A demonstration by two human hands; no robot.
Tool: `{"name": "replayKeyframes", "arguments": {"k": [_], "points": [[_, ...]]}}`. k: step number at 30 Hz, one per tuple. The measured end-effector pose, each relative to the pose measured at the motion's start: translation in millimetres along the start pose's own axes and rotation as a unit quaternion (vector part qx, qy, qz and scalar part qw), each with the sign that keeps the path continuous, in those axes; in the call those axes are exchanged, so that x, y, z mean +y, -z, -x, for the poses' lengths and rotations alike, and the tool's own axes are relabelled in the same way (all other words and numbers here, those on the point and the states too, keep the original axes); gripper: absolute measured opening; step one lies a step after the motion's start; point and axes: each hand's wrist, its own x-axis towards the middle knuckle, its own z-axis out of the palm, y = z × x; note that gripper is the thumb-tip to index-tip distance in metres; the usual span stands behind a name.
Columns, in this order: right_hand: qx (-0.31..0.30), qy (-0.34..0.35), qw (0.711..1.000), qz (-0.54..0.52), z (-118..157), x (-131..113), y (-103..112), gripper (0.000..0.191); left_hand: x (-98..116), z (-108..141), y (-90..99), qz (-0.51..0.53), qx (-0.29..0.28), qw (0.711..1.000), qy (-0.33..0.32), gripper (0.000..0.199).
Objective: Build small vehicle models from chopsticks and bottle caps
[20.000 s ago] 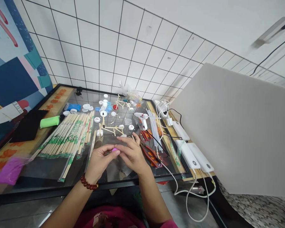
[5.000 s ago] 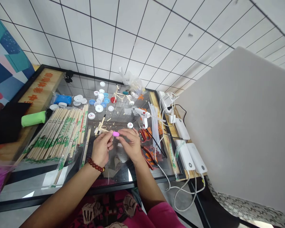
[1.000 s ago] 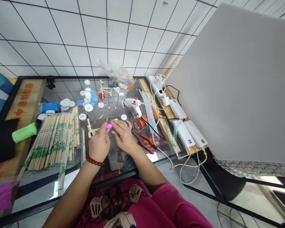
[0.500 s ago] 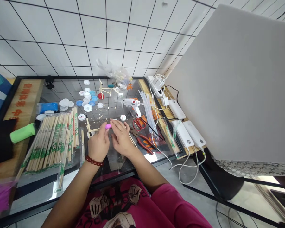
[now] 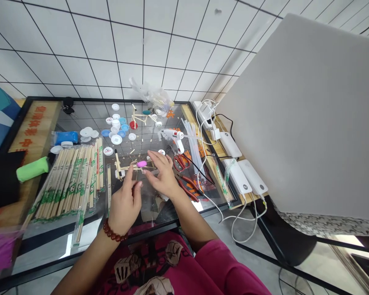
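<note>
Open glass lay between the left hand and right hand, running back to the near edge. Ahead, the frame and pink piece stood in the way, caps and glue gun beyond; chopsticks hemmed the left side, pliers the right.

A craft workspace is suggested: a glass-topped table is set by a tiled wall, a glue gun is laid beyond the right hand, pliers beside its wrist, and wrapped chopsticks are spread left of the left hand.
</note>
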Motion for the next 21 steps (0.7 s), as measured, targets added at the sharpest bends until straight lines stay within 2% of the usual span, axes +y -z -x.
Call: {"name": "replayKeyframes", "arguments": {"k": [3, 6, 12, 19, 21], "points": [[-0.019, 0.024, 1.0, -0.002, -6.8, -4.4, 3.2, 0.052, 0.6, 11.7, 0.5, 0.05, -0.035, 0.998, 0.033, 0.052], [-0.037, 0.038, 0.999, 0.004, -13.4, -8.2, 3.6, 0.04, 1.0, 13.9, -7.5, 0.127, -0.072, 0.986, 0.084, 0.058], [-0.046, 0.038, 0.998, 0.002, -19.3, -8.5, -0.3, 0.017, 2.5, 8.2, -24.6, 0.291, -0.094, 0.936, 0.173, 0.072], [-0.059, 0.036, 0.998, 0.004, -21.7, -9.1, 2.2, 0.016, -2.4, 6.4, -28.2, 0.344, -0.096, 0.913, 0.198, 0.074], [-0.071, 0.038, 0.997, 0.007, -22.7, -8.5, 6.0, 0.025, -3.4, 6.4, -26.4, 0.342, -0.081, 0.915, 0.199, 0.073]]}}
